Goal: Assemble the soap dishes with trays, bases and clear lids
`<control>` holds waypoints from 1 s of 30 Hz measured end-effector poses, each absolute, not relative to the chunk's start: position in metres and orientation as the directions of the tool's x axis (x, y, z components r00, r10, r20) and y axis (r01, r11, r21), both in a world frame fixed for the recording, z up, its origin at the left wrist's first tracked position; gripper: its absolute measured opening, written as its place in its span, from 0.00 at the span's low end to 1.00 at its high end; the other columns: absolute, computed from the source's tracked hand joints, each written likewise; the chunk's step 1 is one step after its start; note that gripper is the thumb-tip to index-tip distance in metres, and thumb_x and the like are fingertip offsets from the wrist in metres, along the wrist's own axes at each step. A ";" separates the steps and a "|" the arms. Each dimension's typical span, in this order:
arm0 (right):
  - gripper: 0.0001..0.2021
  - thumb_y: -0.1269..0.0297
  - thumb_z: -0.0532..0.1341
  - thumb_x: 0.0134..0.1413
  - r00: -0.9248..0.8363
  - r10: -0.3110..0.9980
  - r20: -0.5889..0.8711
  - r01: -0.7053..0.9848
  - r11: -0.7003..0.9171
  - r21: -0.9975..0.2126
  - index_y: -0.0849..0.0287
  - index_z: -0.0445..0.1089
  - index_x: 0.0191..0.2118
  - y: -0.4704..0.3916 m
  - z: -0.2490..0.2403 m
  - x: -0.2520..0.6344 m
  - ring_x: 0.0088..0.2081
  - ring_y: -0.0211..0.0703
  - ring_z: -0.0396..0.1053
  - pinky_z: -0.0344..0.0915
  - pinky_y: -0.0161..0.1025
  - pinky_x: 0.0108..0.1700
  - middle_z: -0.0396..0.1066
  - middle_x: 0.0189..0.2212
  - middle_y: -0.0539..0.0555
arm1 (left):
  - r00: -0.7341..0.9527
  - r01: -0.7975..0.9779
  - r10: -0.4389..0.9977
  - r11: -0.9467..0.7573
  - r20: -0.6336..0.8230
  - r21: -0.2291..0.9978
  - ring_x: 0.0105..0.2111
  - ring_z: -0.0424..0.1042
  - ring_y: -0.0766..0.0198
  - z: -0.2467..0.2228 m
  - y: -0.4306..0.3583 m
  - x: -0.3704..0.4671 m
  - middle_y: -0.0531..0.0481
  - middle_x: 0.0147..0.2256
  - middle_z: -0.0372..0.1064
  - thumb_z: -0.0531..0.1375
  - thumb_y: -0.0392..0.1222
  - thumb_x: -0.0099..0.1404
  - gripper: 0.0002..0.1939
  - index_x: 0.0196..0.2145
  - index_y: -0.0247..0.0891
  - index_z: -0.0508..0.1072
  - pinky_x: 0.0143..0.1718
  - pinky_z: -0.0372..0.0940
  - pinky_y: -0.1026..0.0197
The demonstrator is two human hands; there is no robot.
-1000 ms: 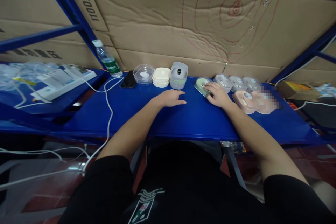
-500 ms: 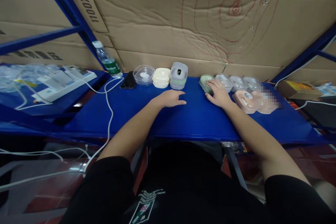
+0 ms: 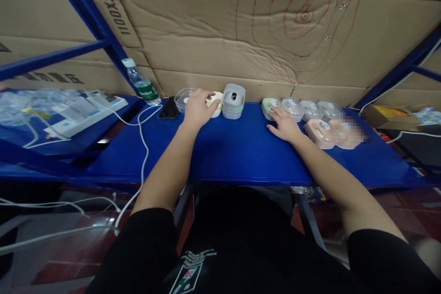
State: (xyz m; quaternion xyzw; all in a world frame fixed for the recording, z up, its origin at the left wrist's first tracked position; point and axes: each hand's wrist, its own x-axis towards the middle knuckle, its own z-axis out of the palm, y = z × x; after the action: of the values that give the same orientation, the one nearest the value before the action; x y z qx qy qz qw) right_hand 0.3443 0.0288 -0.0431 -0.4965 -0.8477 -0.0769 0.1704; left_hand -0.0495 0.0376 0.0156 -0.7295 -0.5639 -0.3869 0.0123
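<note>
My left hand (image 3: 199,109) is over the stack of cream containers (image 3: 216,109), its fingers apart at the stack's left and top; whether it grips them is hidden. Left of it, clear containers (image 3: 182,97) are partly covered by the fingers. Grey and green containers (image 3: 233,101) are stacked just to the right. My right hand (image 3: 284,124) rests with spread fingers on the front of a green lidded container (image 3: 268,108). Beside that one, several grey lidded containers (image 3: 311,110) form a row, with a pink lidded container (image 3: 321,133) in front.
A black phone (image 3: 168,109) and a water bottle (image 3: 144,87) stand at the back left of the blue table (image 3: 248,156). A white cable (image 3: 146,147) runs over the table's left part. Cardboard (image 3: 206,23) rises behind. At the far right is an open box (image 3: 392,117).
My left hand has moved left and away from me, from in front of the stacks onto the cream containers. My right hand has stayed at the green container.
</note>
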 end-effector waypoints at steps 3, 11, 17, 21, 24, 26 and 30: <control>0.35 0.51 0.62 0.68 -0.445 0.824 0.351 0.871 0.489 -0.044 0.64 0.71 0.74 0.029 -0.044 0.344 0.79 0.75 0.57 0.55 0.74 0.77 0.59 0.80 0.68 | 0.093 0.872 0.853 -0.319 0.514 0.372 0.60 0.76 0.44 0.009 0.046 -0.059 0.37 0.58 0.77 0.67 0.49 0.72 0.20 0.57 0.39 0.82 0.68 0.68 0.44; 0.34 0.52 0.63 0.68 -0.415 0.835 0.361 0.890 0.454 -0.027 0.64 0.72 0.73 0.027 -0.045 0.342 0.80 0.77 0.55 0.50 0.77 0.78 0.58 0.80 0.69 | 0.124 0.909 0.936 -0.240 0.329 0.341 0.59 0.77 0.39 -0.003 0.054 -0.063 0.34 0.62 0.74 0.67 0.50 0.72 0.22 0.60 0.39 0.81 0.65 0.70 0.37; 0.35 0.50 0.63 0.68 -0.384 0.831 0.402 0.898 0.437 -0.047 0.56 0.69 0.76 0.027 -0.048 0.345 0.78 0.80 0.56 0.49 0.82 0.76 0.60 0.80 0.65 | 0.116 0.912 0.934 -0.235 0.339 0.337 0.56 0.78 0.43 -0.004 0.055 -0.065 0.36 0.61 0.74 0.67 0.45 0.72 0.16 0.55 0.42 0.82 0.63 0.72 0.40; 0.35 0.49 0.63 0.68 -0.395 0.829 0.397 0.899 0.437 -0.019 0.58 0.70 0.76 0.028 -0.048 0.345 0.76 0.81 0.58 0.52 0.81 0.75 0.59 0.80 0.67 | 0.112 0.914 0.933 -0.231 0.342 0.332 0.55 0.78 0.43 -0.005 0.055 -0.066 0.36 0.58 0.74 0.66 0.43 0.72 0.13 0.52 0.41 0.82 0.63 0.72 0.40; 0.36 0.47 0.62 0.68 -0.399 0.826 0.398 0.898 0.439 -0.011 0.57 0.69 0.76 0.029 -0.050 0.344 0.76 0.83 0.58 0.55 0.81 0.74 0.59 0.80 0.66 | 0.105 0.908 0.933 -0.231 0.344 0.349 0.55 0.78 0.43 -0.005 0.055 -0.065 0.36 0.58 0.73 0.66 0.42 0.72 0.12 0.51 0.41 0.82 0.62 0.71 0.40; 0.36 0.47 0.62 0.68 -0.396 0.826 0.402 0.900 0.436 -0.008 0.56 0.68 0.76 0.029 -0.051 0.344 0.75 0.83 0.58 0.55 0.81 0.73 0.59 0.80 0.65 | 0.108 0.905 0.934 -0.234 0.341 0.355 0.56 0.78 0.42 -0.004 0.054 -0.064 0.35 0.59 0.72 0.66 0.42 0.72 0.11 0.51 0.40 0.82 0.63 0.71 0.39; 0.36 0.47 0.63 0.68 -0.385 0.836 0.391 0.910 0.413 0.012 0.57 0.69 0.76 0.027 -0.050 0.341 0.75 0.83 0.59 0.55 0.80 0.73 0.59 0.80 0.67 | 0.111 0.910 0.939 -0.228 0.326 0.348 0.57 0.78 0.43 -0.002 0.051 -0.063 0.35 0.61 0.72 0.66 0.41 0.73 0.11 0.51 0.39 0.81 0.64 0.70 0.41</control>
State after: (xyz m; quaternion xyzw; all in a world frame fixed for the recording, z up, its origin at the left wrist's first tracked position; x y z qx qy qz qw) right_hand 0.3409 0.0272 -0.0501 -0.5296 -0.8245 -0.1130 0.1643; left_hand -0.0629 0.0512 -0.0018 -0.7446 -0.6206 -0.2439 -0.0301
